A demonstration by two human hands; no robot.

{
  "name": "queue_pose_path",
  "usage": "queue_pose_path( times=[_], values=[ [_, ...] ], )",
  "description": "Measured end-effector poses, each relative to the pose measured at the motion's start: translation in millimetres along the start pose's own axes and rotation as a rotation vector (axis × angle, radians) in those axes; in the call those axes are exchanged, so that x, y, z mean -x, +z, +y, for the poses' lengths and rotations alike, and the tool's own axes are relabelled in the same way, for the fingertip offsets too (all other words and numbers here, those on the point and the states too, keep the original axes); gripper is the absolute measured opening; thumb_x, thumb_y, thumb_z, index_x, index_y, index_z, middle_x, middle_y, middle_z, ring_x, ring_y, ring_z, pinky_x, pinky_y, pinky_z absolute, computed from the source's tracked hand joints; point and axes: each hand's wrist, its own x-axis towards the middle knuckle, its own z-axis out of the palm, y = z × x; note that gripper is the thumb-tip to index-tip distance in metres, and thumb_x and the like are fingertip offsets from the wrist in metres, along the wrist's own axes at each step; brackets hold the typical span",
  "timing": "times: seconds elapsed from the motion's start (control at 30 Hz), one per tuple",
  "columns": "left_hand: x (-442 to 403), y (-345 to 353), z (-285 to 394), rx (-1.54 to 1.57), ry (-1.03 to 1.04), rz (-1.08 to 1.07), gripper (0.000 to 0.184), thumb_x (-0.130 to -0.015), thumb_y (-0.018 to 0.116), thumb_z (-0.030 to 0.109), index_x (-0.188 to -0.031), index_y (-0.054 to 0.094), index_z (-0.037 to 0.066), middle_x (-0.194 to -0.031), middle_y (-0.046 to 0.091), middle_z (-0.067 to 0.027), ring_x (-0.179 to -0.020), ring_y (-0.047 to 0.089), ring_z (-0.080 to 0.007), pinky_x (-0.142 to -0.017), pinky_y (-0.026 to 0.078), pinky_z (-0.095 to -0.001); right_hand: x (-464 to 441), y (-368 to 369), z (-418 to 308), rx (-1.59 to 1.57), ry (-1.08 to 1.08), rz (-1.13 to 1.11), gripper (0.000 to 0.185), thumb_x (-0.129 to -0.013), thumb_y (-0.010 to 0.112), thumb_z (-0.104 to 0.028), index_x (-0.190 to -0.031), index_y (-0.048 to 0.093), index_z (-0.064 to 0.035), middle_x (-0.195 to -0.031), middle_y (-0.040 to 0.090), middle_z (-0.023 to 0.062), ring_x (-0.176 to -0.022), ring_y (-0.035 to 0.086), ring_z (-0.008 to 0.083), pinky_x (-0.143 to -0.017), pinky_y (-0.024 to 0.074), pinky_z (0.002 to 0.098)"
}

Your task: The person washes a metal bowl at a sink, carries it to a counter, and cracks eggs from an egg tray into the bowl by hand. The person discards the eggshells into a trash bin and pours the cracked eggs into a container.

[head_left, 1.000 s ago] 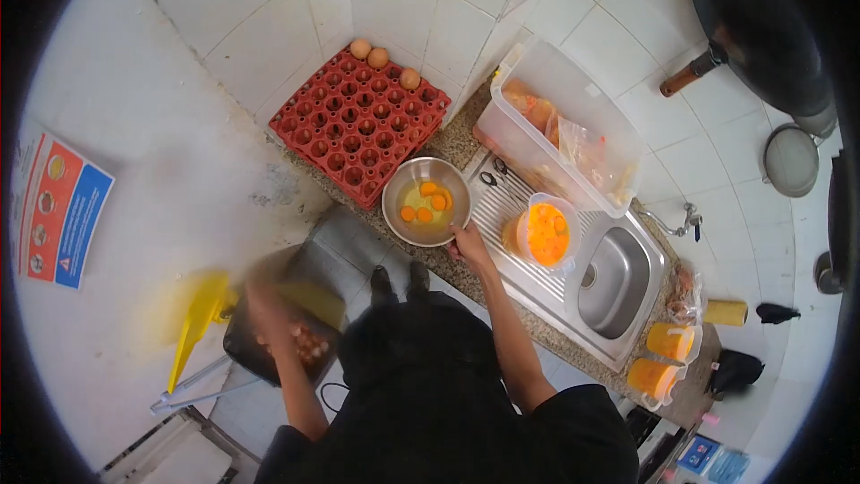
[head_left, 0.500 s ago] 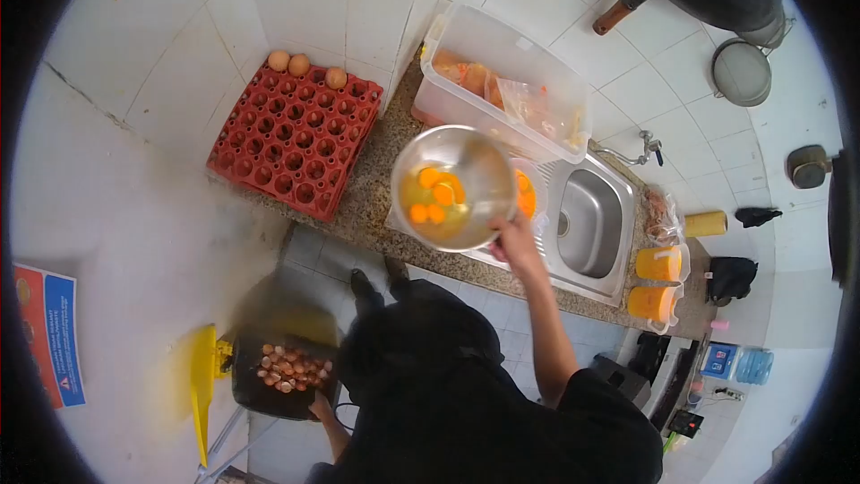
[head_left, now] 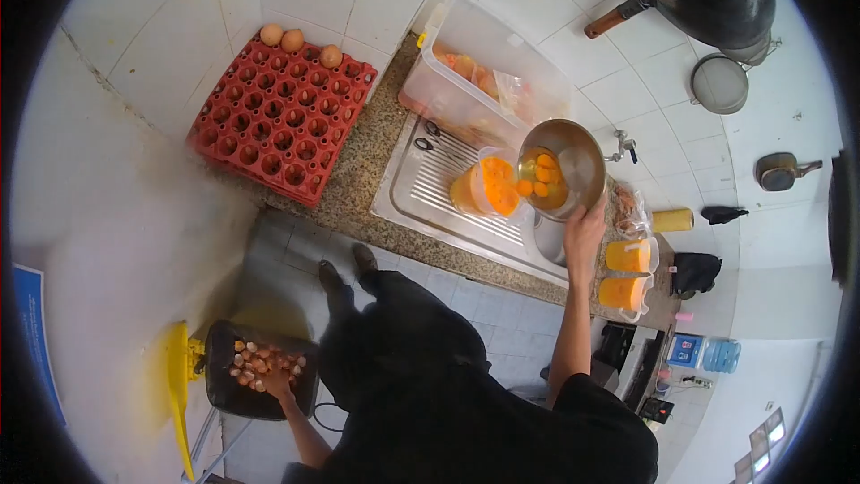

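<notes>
My right hand (head_left: pixel 585 231) grips the rim of a stainless steel bowl (head_left: pixel 587 161), which holds several whole egg yolks and clear egg white. The bowl is tilted to the left, its edge beside the mouth of a clear plastic pitcher (head_left: pixel 464 190) with orange-yellow egg in it. That pitcher stands on the ribbed drainboard (head_left: pixel 421 181) of the sink. Low on the left, my left hand (head_left: pixel 278 383) reaches into a black bin (head_left: pixel 235 401), over a heap of broken eggshells (head_left: pixel 253 360). Its fingertips blend with the shells, so their grip is unclear.
Red egg trays (head_left: pixel 278 116) with three eggs (head_left: pixel 292 41) at the back edge sit on the counter's left. A clear plastic tub (head_left: pixel 484 45) stands behind the drainboard. Two filled pitchers (head_left: pixel 627 256) are right of the sink. Scissors (head_left: pixel 425 142) lie by the tub.
My right hand has carried the bowl rightward and tipped it beside the pitcher, uncovering the drainboard. My left hand has moved from the bin's rim onto the eggshells.
</notes>
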Motion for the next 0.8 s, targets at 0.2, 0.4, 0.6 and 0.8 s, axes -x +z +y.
queue_pose_path(
  times=[0.2,0.4,0.6,0.8],
  values=[
    [2,9,-50,0.459,-0.446,-0.119,0.08,-0.093,0.059,0.048,-0.152,0.03,0.002,-0.147,0.044,-0.0252,-0.129,0.05,-0.041,-0.103,0.044,-0.0462,5,0,-15,0.091,-0.007,0.082,0.067,-0.09,0.048,-0.003,-0.153,0.025,-0.0054,-0.078,0.065,0.0304,-0.069,0.062,0.0491,-0.062,0.0464,0.0555],
    [32,-17,-29,0.469,-0.441,-0.083,0.087,-0.092,0.057,0.054,-0.152,0.028,-0.001,-0.146,0.045,-0.0285,-0.128,0.05,-0.0461,-0.103,0.043,-0.0492,-2,-15,-25,0.058,-0.224,0.398,0.069,-0.09,0.047,0.001,-0.154,0.024,-0.0069,-0.097,0.065,0.0333,-0.086,0.065,0.0499,-0.073,0.0506,0.0519],
    [32,2,-27,0.482,-0.456,-0.121,0.088,-0.091,0.059,0.053,-0.149,0.029,-0.005,-0.138,0.052,-0.0293,-0.123,0.054,-0.0467,-0.101,0.045,-0.0496,15,7,-27,-0.098,-0.203,0.417,0.067,-0.09,0.047,0.002,-0.153,0.026,-0.0064,-0.119,0.06,0.0357,-0.102,0.063,0.0506,-0.084,0.0496,0.0519],
    [23,5,-13,0.514,-0.392,-0.05,0.081,-0.089,0.063,0.051,-0.141,0.038,-0.006,-0.132,0.057,-0.0287,-0.119,0.057,-0.0449,-0.099,0.045,-0.0485,28,68,32,-0.464,0.269,0.235,0.054,-0.091,0.045,-0.006,-0.145,0.036,-0.0039,-0.102,0.065,0.0246,-0.078,0.065,0.0379,-0.066,0.0503,0.0434]
  ],
)
